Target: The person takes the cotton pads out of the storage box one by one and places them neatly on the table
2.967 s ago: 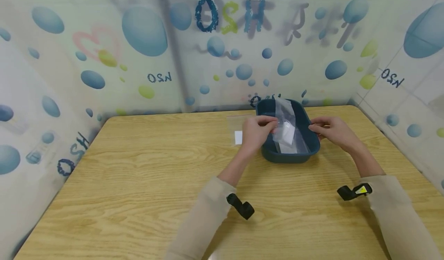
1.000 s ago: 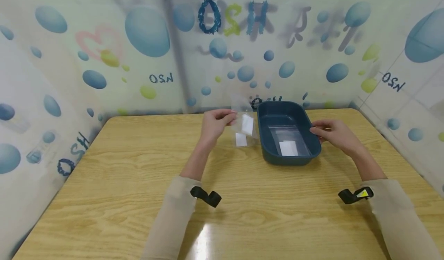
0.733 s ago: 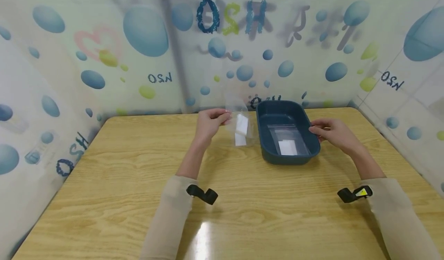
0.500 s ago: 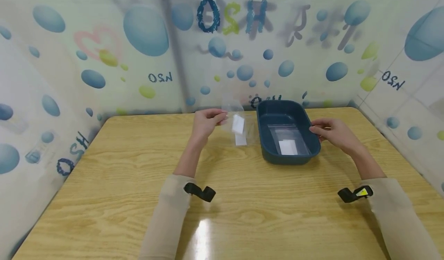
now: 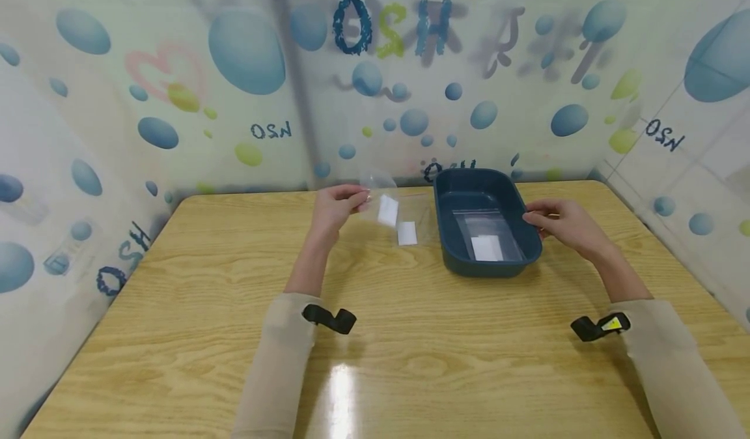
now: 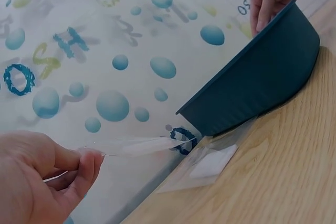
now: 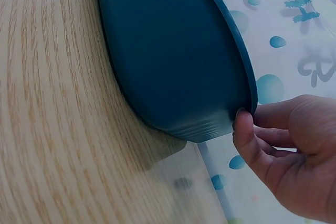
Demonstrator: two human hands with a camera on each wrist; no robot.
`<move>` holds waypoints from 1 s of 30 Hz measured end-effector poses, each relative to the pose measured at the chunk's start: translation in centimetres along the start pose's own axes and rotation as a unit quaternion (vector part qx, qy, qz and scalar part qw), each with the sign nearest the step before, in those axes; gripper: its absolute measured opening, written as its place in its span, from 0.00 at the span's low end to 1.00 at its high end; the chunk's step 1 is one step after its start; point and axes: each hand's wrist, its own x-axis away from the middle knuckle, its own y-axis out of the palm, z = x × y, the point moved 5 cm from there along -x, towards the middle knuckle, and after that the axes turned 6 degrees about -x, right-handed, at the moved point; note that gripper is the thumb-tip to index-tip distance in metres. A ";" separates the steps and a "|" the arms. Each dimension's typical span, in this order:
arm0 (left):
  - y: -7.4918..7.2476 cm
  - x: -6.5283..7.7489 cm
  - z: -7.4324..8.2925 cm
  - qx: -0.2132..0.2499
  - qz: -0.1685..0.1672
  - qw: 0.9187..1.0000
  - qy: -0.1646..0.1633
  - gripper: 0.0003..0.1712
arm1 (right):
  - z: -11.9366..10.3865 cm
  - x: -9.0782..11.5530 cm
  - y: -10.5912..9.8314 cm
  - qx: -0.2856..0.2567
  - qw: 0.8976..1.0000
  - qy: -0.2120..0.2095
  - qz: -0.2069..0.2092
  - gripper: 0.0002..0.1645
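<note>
Between thumb and fingers my left hand point(image 5: 335, 210) pinches the edge of a clear plastic bag point(image 5: 379, 180) with a white label or insert, held above the table left of the bin. A second clear bag point(image 5: 407, 233) with a white patch lies flat on the table, close against the dark blue plastic bin point(image 5: 477, 269). Inside that bin rests another clear bag point(image 5: 487, 247), also with a white rectangle. My right hand point(image 5: 564, 223) grips the bin's right rim; in the right wrist view the thumb point(image 7: 244, 129) presses the outer wall near the rim.
The wooden table point(image 5: 234, 309) meets a patterned wall sheet point(image 5: 246, 146) just behind the bin. Black cameras are strapped to both sleeves, the left wrist camera point(image 5: 330, 319) and the right wrist camera point(image 5: 599, 327).
My left hand has lifted a bag out of the bin and carried it leftward, past the bag lying on the table. The right hand has stayed on the bin's rim.
</note>
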 end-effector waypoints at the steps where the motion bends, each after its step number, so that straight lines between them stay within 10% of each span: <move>1: -0.1 0.0 -0.1 0.000 0.000 1.000 -0.003 0.12 | 0.0 0.0 0.0 0.001 1.000 -0.001 0.000 0.29; 30: -2.2 -1.1 -3.2 -0.007 0.012 0.997 -0.076 0.14 | 0.3 -0.3 0.1 0.001 1.000 0.015 -0.007 0.29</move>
